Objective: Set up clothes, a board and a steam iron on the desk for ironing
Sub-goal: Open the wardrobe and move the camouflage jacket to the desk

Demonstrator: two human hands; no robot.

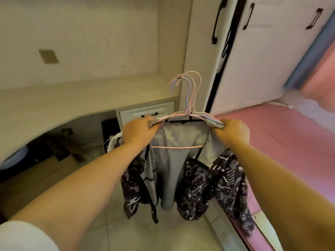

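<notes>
I hold a bundle of clothes (172, 160) on several pink and lilac hangers (188, 91) out in front of me, over the tiled floor. A grey garment hangs in the middle, with dark patterned fabric (228, 182) drooping on both sides. My left hand (139, 130) grips the left shoulder of the bundle. My right hand (233, 130) grips the right shoulder. The hanger hooks stick up between my hands. The pale desk (59, 104) lies to the left, a little beyond the clothes. No board or iron is in view.
A drawer unit (146, 111) with a dark handle stands under the desk's right end. Dark items and a cardboard box (54, 160) sit beneath the desk. A white wardrobe (262, 51) rises ahead, its door slightly ajar. A pink bed (290, 142) fills the right side.
</notes>
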